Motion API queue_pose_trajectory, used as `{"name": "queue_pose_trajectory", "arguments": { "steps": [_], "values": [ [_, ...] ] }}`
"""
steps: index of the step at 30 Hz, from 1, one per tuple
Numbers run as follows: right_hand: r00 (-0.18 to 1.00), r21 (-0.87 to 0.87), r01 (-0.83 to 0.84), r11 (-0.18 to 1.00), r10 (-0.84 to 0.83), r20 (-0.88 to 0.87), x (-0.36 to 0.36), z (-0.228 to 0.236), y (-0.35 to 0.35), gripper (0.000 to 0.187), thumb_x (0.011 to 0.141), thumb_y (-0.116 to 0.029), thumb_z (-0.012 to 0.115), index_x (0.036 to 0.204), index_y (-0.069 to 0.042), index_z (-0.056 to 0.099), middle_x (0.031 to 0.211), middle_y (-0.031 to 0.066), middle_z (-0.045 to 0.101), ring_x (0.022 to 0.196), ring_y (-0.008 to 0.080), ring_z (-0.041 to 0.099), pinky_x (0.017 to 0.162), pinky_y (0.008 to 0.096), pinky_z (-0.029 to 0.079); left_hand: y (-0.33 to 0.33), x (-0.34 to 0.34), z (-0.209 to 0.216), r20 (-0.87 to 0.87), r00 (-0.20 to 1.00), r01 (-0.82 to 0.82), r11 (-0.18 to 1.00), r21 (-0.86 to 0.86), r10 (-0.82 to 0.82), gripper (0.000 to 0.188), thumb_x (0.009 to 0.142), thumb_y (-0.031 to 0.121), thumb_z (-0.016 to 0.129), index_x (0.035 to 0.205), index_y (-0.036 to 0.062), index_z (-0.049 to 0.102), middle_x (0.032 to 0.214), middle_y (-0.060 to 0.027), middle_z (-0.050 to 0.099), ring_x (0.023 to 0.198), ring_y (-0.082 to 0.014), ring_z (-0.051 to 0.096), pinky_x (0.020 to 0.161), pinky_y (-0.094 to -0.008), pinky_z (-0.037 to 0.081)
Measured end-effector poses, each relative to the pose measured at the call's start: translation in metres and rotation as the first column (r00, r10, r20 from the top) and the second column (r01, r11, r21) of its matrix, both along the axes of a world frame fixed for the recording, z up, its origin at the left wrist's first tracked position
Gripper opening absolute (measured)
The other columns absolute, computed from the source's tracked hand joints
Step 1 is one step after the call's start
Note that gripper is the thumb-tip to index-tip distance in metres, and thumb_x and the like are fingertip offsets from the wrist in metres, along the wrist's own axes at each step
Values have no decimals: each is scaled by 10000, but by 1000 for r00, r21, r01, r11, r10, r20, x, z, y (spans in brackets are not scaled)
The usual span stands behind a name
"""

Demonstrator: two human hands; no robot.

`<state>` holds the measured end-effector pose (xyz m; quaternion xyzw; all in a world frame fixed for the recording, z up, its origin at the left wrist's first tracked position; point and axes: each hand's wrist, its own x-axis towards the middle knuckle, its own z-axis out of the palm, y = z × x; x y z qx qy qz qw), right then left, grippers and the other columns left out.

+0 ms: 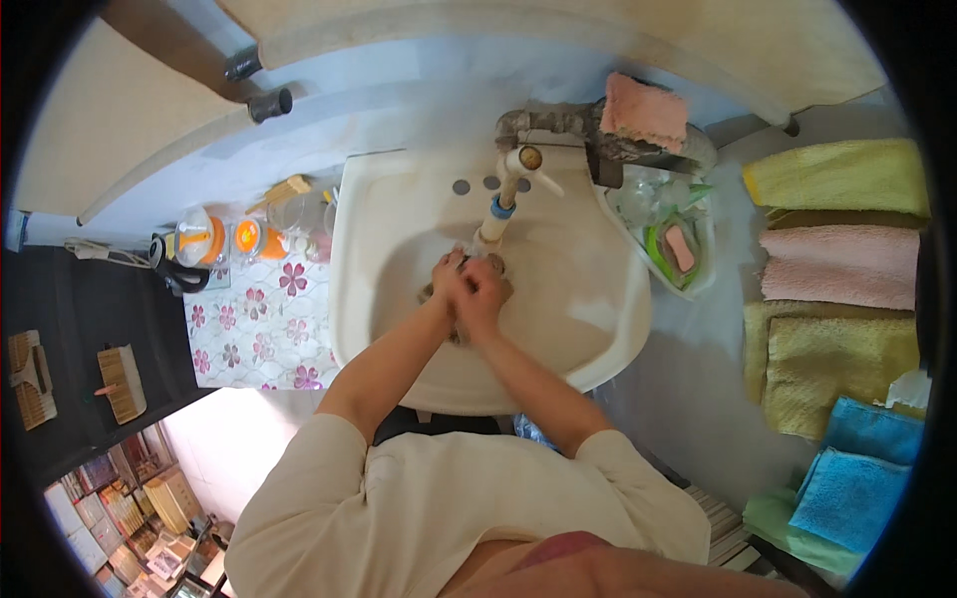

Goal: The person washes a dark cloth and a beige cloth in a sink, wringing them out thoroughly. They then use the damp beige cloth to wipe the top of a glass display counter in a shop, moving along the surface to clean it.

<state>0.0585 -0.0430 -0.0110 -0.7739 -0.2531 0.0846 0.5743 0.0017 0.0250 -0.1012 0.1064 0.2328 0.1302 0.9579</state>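
Note:
Both my hands are together low in the white washbasin [608,344], right below the spout of the tap [495,219]. My right hand [482,296] is closed and lies over part of my left hand [449,276], whose fingers curl close against it. Brownish edges of some item [506,285] show around the hands. Its kind is hidden by them and by blur. The tap has a white lever, a blue ring and a pale nozzle that ends just above my fingers.
A corner soap shelf [688,284] with a green dish and pink soap adjoins the basin's right side. Towels [837,261] hang farther right. On the left, a flowered countertop [261,334] bears jars and a brush. A pink cloth [644,110] lies over the pipe behind.

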Motion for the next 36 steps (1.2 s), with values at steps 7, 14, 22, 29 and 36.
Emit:
{"name": "queue_pose_trajectory", "arguments": {
  "steps": [7, 14, 22, 29, 36],
  "values": [
    [983, -45, 109, 993, -115, -141, 26, -9, 3, 95, 769, -64, 603, 744, 7, 546, 749, 100, 567, 704, 227, 567, 656, 329, 437, -4, 31, 58, -576, 816, 123, 954, 273, 59, 445, 901, 463, 475, 844, 31, 569, 821, -93, 573, 792, -201, 536, 686, -339, 432],
    [955, -154, 40, 987, -83, -284, 50, -43, -3, 197, 806, -203, 612, 855, -13, 605, 949, 131, 573, 903, 312, 557, 775, 375, 436, -9, 31, 102, -769, 639, 414, 850, 324, -18, 594, 869, 573, 453, 1071, 32, 591, 1116, -123, 563, 993, -227, 535, 806, -369, 427],
    [979, -125, -202, 971, 203, -10, 3, 16, -3, 262, 759, -251, 663, 835, -5, 614, 869, 173, 593, 938, 323, 554, 783, 371, 438, 29, -3, 34, 240, 960, 178, 975, -133, -142, 428, 923, 430, 424, 1138, 73, 523, 1075, -56, 565, 979, -236, 526, 904, -395, 409],
    [964, -283, 111, 953, -172, -201, 65, -57, -18, 215, 759, -190, 674, 753, 4, 583, 875, 122, 605, 822, 245, 567, 740, 326, 435, -16, 38, 76, -566, 824, 156, 963, 218, -6, 290, 906, 281, 448, 1079, 68, 543, 981, -72, 573, 919, -219, 543, 829, -360, 450],
    [967, -228, 167, 959, -204, -151, 49, -46, -10, 163, 762, -162, 641, 711, -18, 582, 817, 132, 573, 824, 290, 539, 749, 364, 416, -8, 37, 73, -721, 692, 216, 940, 264, 44, 339, 902, 323, 432, 979, 22, 570, 950, -114, 589, 837, -228, 553, 721, -346, 451]
  ]
}}
